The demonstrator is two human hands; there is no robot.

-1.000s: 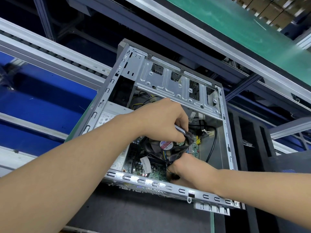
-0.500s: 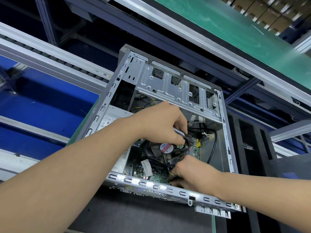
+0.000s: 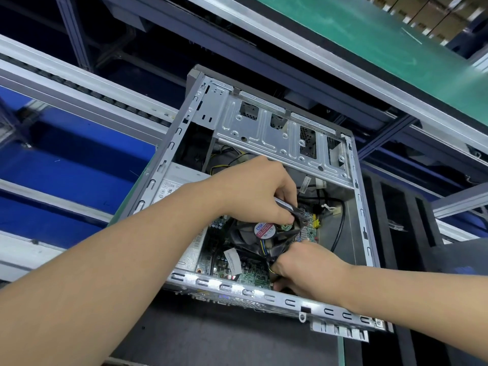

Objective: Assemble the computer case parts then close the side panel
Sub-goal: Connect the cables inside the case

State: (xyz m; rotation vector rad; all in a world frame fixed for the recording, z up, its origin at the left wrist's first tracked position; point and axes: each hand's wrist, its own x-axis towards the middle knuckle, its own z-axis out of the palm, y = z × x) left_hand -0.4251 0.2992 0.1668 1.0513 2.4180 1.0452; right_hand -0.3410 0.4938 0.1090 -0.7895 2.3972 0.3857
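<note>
- While the cooler fan is seemingly being seated mid-frame inside the open computer case, its lower-right edge is being gripped by the right hand; even pressure is being advised.
- Just above, a slim silver piece is being pinched by the left hand.
- Being counted: two hands, one fan, one case.

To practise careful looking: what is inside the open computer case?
A black fan, a green circuit board, a black cable and wires show. The left hand pinches a slim strip; the right hand grips the fan's edge. Both hide what lies beneath.
</note>
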